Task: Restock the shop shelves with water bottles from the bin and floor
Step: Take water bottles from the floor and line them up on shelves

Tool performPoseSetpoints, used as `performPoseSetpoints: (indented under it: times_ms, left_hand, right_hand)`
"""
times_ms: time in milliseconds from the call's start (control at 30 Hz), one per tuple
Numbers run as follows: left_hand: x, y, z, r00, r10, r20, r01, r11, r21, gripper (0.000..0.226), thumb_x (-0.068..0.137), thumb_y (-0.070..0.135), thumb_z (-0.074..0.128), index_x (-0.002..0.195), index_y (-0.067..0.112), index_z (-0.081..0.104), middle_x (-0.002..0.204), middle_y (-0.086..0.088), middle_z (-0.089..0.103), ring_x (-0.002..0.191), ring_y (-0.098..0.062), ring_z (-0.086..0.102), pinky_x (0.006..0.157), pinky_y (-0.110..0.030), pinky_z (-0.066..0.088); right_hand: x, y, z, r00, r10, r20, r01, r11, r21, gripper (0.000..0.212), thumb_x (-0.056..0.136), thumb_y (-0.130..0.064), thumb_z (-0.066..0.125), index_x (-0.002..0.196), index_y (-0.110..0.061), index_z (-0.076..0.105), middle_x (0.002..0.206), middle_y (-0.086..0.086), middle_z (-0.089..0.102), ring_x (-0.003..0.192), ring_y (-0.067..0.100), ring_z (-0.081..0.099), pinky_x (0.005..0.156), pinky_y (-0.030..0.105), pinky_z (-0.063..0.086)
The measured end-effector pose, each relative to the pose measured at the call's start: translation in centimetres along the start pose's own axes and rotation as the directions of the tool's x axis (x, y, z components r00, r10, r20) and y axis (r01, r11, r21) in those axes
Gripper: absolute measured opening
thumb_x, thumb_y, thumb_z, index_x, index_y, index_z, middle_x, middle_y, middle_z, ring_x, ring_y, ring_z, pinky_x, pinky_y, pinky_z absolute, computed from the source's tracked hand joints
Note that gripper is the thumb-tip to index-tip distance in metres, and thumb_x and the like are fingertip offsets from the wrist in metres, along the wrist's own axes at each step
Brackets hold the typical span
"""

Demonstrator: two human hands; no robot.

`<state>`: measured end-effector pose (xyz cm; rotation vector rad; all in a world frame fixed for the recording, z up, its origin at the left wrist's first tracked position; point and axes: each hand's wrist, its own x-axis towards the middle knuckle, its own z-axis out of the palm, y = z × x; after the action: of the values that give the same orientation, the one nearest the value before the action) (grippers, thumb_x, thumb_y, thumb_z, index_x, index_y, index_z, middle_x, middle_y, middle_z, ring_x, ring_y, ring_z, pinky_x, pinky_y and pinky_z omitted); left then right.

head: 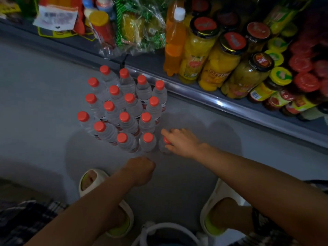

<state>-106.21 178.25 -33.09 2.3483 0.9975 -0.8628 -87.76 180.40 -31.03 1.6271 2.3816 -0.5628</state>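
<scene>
**Fingers on the cap: tipping risks at the bottle cluster**

Fingers (166, 133) of our right hand (181, 142) curl over the red cap of one water bottle (164, 146) standing on the floor (35, 86), at the near right corner of the cluster of bottles (122, 110). We grip it at the cap only; the body of the bottle is mostly hidden under the hand. Our left hand (142, 170) is curled into a fist just in front of the cluster and holds nothing.

The remaining bottles stand upright and closely packed, several touching. The shelf (204, 96) runs along the right, already crowded with jars (220, 68) and an orange drink bottle (173, 45).

Hazards we judge from this position:

1. Cap-only grip. A full bottle held by its cap can swing as it rises and slip free. Cause: small contact area, weight hanging below.
2. Neighbour strike. The gripped bottle stands just beside another (148, 142). Lifting at a slant may knock it over, and it could topple more of the cluster.
3. Shelf collision. The jars sit near the shelf edge. Bringing a bottle in carelessly may push one off.
4. Poor light. The scene is dim, so the clear bottle bodies are hard to judge.
</scene>
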Motion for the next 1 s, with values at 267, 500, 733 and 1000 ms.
performPoseSetpoints:
  times_ms: [267,500,733,1000]
  left_hand:
    - [-0.4,0.5,-1.2,0.999,0.027,-0.047,-0.026,0.999,0.034,0.028,0.096,0.025,0.041,0.116,0.013,0.057,0.126,-0.012,0.056,0.117,-0.032,0.053,0.090,-0.038,0.044]
    - [-2.1,0.8,-6.0,0.981,0.069,-0.180,-0.059,0.996,0.059,0.028,0.094,0.024,0.043,0.113,0.012,0.061,0.123,-0.014,0.059,0.115,-0.033,0.057,0.092,-0.043,0.049]
    - [-6.2,1.1,-13.9,0.917,0.086,-0.390,-0.081,0.996,0.031,0.019,0.091,0.027,0.047,0.099,0.017,0.062,0.111,-0.008,0.063,0.105,-0.030,0.060,0.084,-0.040,0.050]
    - [-13.5,0.3,-24.4,0.769,0.093,-0.632,-0.052,0.995,0.083,0.019,0.092,0.029,0.050,0.102,0.021,0.064,0.108,-0.004,0.066,0.103,-0.026,0.060,0.081,-0.035,0.050]
  right_hand:
    - [-0.5,0.4,-1.6,0.997,-0.031,0.069,0.026,0.997,0.079,0.032,0.091,-0.024,0.054,0.118,-0.012,0.043,0.104,0.020,0.058,0.096,0.040,0.058,0.069,0.036,0.039]
    - [-2.3,0.7,-9.4,1.000,-0.001,-0.006,0.002,0.977,0.212,0.022,0.082,-0.028,0.063,0.081,-0.019,0.042,0.078,0.003,0.048,0.080,0.030,0.054,0.065,0.037,0.043]
    - [-5.2,-0.5,-19.4,0.968,-0.006,-0.250,0.046,0.987,0.154,0.022,0.080,-0.029,0.068,0.077,-0.016,0.050,0.071,-0.002,0.049,0.073,0.020,0.050,0.054,0.033,0.028]
    - [-9.1,-1.6,-30.6,0.860,0.023,-0.510,0.088,0.977,0.192,0.018,0.076,-0.025,0.067,0.068,-0.017,0.052,0.063,-0.004,0.049,0.061,0.013,0.046,0.058,0.032,0.038]
